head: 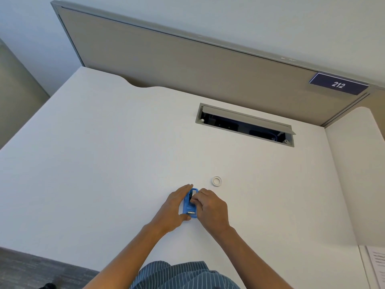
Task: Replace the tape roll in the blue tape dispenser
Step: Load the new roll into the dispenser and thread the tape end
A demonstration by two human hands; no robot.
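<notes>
Right now your left hand [174,207] cups the blue tape dispenser [190,205] from its left side, fingers stretched along it and thumb hooked round the near end, so that hand is grasping the body and pinning it to the white desk [104,153]. Your right hand [210,207] sits against the dispenser's right side with its fingertips curled into the open middle; they look pinched on something inside, but whether it is a spent core, the spindle or only the wall, you cannot tell from here. The dispenser lies between your two hands, its long axis running away from you and leaning slightly to the right, with the metal cutter at the near end. The white tape roll [217,181] lies flat on the desk just beyond your right hand and a little to its right, apart from both the dispenser and your fingers. That is the relation the coming move probably turns on: your right hand is clearly nearer the roll, so it seems the natural one to reach forward while the left holds the body. The cradle of the dispenser is mostly covered by your right fingers, so whether it is empty or occupied stays hidden. A sheet of paper [377,268] is cut off far to your right.
</notes>
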